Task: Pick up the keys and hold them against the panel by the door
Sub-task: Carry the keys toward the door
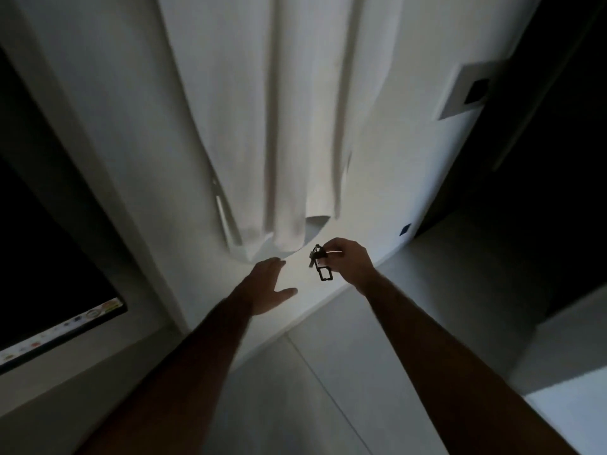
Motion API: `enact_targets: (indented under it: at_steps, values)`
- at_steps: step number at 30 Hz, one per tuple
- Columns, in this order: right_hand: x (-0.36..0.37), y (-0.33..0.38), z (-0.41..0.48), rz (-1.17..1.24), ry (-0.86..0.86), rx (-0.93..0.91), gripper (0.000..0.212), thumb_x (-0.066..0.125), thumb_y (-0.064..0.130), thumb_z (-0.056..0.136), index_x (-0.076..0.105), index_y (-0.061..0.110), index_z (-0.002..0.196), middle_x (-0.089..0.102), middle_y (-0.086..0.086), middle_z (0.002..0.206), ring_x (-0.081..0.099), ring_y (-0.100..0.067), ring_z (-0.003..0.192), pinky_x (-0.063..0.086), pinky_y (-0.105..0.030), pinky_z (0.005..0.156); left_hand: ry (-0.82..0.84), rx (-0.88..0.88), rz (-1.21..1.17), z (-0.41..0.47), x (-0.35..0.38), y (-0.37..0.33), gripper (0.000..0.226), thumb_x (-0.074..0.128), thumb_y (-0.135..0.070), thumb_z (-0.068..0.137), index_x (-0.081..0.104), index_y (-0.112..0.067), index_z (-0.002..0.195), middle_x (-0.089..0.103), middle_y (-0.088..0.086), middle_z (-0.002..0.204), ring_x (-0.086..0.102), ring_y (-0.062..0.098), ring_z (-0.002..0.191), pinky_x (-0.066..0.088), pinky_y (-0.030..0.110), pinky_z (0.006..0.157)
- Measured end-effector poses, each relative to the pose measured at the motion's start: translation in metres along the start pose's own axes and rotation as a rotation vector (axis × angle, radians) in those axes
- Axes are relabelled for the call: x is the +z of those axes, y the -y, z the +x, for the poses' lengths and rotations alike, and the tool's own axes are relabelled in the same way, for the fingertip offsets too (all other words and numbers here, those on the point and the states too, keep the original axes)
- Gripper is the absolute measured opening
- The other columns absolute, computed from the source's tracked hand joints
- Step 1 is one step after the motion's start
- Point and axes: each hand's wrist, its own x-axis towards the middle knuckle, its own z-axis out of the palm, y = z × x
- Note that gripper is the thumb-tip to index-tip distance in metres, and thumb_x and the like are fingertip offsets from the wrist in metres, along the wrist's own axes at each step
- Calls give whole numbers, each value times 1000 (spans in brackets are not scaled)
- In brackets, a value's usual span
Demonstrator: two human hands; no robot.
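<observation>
My right hand (349, 259) is shut on a small bunch of dark keys (320, 262), which dangle with a rectangular black tag from my fingers, just in front of the white wall. My left hand (267, 285) is open and flat, fingers apart, a little to the left of the keys and holding nothing. A grey wall panel (460, 93) with a small black square sits high on the right, next to the dark doorway (542, 142), far above both hands.
A white curtain (279, 126) hangs down the wall right above my hands. A dark screen (49, 257) with a lit icon strip stands at the left. A small dark socket (405, 229) sits low on the wall. Pale floor tiles lie below.
</observation>
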Motion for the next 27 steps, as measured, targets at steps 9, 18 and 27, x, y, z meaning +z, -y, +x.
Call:
enact_targets:
  at_steps: [9,18,27]
  values:
    - [-173,42,-1,58,-165,-154,25,80,0,73,68,4,94,77,7,79,74,1,70,57,-14,61,-111,251,38,79,-42,-149,84,62,-59,84,31,-18,150,33,1,159,26,20,147,25,35,120]
    - [-314,75,-1,156,-287,-304,31,80,-3,74,63,-2,100,78,-14,96,75,-20,84,62,-33,81,-262,437,74,149,-77,-284,84,64,-54,86,31,-12,151,32,7,160,25,24,149,20,35,122]
    - [-393,89,-1,280,-346,-353,33,71,-5,84,58,-8,113,74,-17,106,75,-12,79,62,-23,71,-303,535,55,204,-87,-359,82,64,-55,85,33,-15,150,35,4,159,28,23,147,25,37,121]
